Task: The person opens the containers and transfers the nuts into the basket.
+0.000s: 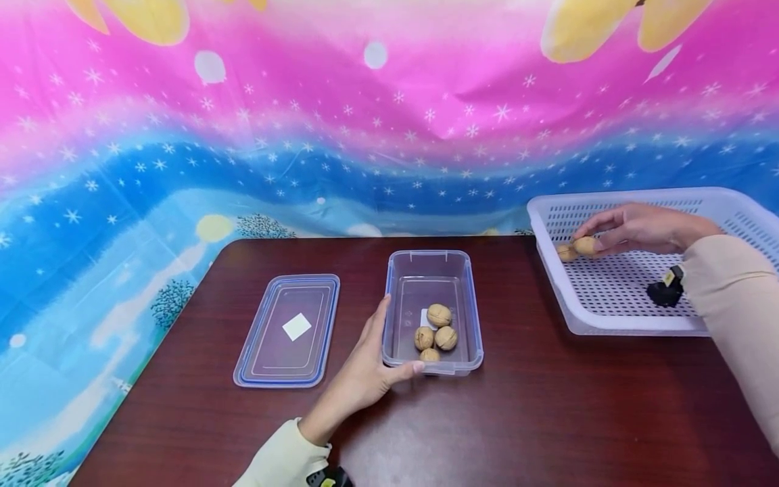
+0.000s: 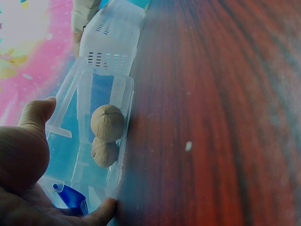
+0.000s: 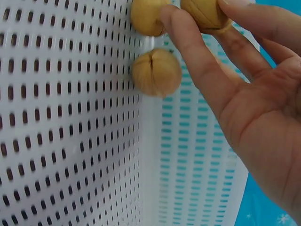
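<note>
My left hand (image 1: pixel 363 370) grips the near left corner of a clear plastic food container (image 1: pixel 433 267), thumb along the front rim and fingers against the left wall. Inside, several walnuts (image 1: pixel 446 337) lie toward the near end. Over at the right, my right hand (image 1: pixel 648 226) reaches into a white perforated basket (image 1: pixel 572 318) and pinches a walnut (image 3: pixel 204 13) between thumb and fingers. Two other walnuts are close by in the right wrist view, one at the fingertip (image 3: pixel 171 16) and a second walnut (image 3: pixel 156 73) lower down against the basket's slotted side.
Left of the container, a clear lid (image 1: pixel 286 297) with a blue seal and a white square label lies flat on the dark wooden table (image 1: pixel 511 419). A patterned cloth (image 1: pixel 377 149) hangs behind the table. Black wrist devices (image 1: pixel 665 289) sit on both wrists.
</note>
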The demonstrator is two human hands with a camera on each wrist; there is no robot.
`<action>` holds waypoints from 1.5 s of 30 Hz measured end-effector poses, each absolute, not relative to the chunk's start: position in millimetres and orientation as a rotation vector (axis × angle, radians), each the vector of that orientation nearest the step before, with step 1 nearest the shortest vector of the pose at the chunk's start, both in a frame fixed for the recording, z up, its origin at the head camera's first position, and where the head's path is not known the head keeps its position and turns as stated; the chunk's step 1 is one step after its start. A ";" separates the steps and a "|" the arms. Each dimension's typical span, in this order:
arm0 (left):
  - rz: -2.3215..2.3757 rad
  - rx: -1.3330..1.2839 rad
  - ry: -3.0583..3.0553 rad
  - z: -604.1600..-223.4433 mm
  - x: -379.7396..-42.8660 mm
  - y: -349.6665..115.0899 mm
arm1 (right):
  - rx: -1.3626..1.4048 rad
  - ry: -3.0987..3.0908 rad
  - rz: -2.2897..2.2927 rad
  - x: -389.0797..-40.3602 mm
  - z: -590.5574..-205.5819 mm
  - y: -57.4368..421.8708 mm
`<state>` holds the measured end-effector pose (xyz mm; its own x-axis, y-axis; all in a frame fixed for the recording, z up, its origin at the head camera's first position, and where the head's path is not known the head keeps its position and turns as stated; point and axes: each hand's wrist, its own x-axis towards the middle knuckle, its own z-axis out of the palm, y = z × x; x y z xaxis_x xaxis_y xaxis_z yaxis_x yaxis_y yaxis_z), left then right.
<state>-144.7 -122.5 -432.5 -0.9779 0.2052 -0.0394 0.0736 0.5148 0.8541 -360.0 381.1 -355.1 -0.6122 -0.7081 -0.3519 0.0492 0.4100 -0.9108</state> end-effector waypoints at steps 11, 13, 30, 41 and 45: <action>1.467 0.242 2.614 -431.8 -144.1 -122.8 | -0.379 1.851 -1.185 -362.7 -364.2 384.0; 1.472 0.245 2.614 -431.3 -144.2 -122.7 | -0.379 1.861 -1.158 -363.4 -366.3 382.9; 1.457 0.241 2.618 -431.7 -145.6 -122.6 | -0.257 1.980 -1.079 -362.3 -377.4 376.4; 1.472 0.239 2.609 -431.7 -144.8 -122.7 | -0.204 2.057 -1.078 -356.9 -371.7 378.5; 1.468 0.231 2.607 -430.8 -144.7 -122.5 | -0.203 2.129 -1.067 -353.3 -368.3 378.4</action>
